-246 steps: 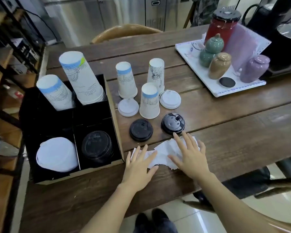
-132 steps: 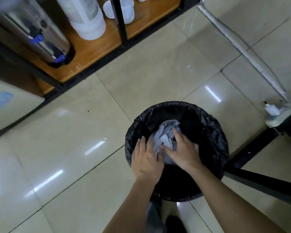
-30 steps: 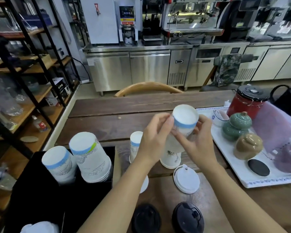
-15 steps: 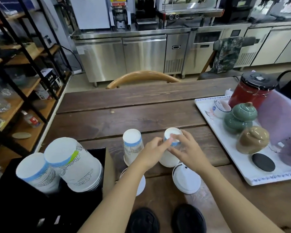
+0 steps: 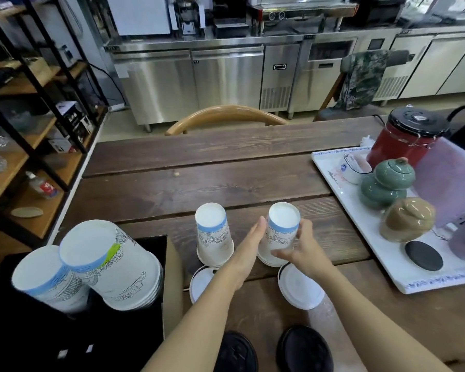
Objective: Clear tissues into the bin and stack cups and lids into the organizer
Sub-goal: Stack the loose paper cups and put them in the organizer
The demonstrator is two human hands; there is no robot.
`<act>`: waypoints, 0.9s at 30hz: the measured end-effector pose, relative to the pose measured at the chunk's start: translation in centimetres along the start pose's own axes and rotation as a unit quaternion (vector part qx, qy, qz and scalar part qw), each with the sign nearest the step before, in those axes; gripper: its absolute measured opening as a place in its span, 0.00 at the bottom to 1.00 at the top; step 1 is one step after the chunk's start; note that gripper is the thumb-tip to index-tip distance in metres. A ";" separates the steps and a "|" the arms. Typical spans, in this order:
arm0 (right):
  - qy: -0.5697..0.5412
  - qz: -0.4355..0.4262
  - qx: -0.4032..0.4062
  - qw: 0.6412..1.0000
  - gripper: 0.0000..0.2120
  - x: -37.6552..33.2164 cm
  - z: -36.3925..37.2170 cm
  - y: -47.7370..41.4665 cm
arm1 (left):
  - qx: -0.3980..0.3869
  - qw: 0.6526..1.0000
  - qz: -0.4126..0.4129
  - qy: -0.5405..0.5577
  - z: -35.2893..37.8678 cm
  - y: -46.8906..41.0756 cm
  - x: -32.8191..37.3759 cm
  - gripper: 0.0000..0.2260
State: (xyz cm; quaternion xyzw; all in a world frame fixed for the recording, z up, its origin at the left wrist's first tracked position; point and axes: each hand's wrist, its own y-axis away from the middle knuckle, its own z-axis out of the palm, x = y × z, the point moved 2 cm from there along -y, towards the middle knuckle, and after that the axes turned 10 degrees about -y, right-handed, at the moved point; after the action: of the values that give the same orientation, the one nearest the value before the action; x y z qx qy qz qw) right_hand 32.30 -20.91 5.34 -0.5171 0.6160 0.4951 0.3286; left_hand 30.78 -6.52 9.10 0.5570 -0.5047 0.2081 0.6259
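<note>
An upside-down stack of paper cups with a blue band stands on the wooden table. My left hand lies flat against its left side. My right hand curls around its right side, thumb in front. A single upside-down cup stands just to the left. Two white lids and two black lids lie nearer me. The black organizer at the left holds two cup stacks.
A white tray on the right carries a red canister, ceramic jars and a black coaster. A wooden chair back rises behind the table. Black-framed shelves stand at the left.
The tissue went into the bin. Then both hands lowered a raised cup onto another upside-down cup. Now the stack rests on the table, with my hands lower on its sides.
</note>
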 end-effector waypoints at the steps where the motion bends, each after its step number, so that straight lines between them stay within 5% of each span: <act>1: 0.009 -0.007 0.011 1.000 0.37 0.0 0.0 0.1 | 0.000 1.000 0.005 0.000 0.0 0.2 -0.1 0.25; 10: -0.010 -0.132 0.071 0.989 0.33 -4.5 -0.9 1.0 | 0.105 0.988 0.107 0.023 -0.5 1.8 2.1 0.14; 18: -0.021 -0.233 0.065 0.970 0.43 -10.2 0.4 2.8 | 0.250 0.939 0.233 0.041 -2.7 5.2 6.1 0.21; 22: -0.026 -0.240 0.019 0.970 0.42 -12.4 2.6 2.6 | 0.318 0.915 0.237 0.077 -4.7 7.2 6.4 0.23; 27: -0.003 -0.224 -0.041 0.974 0.44 -12.4 5.7 1.3 | 0.400 0.894 0.145 0.140 -6.0 7.2 4.4 0.16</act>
State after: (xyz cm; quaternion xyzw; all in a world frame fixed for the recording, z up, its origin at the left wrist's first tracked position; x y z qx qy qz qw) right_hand 33.55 -11.64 15.33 -0.6536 0.4626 0.4354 0.4113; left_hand 28.99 -0.33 17.21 0.6460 -0.3609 0.5565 0.3778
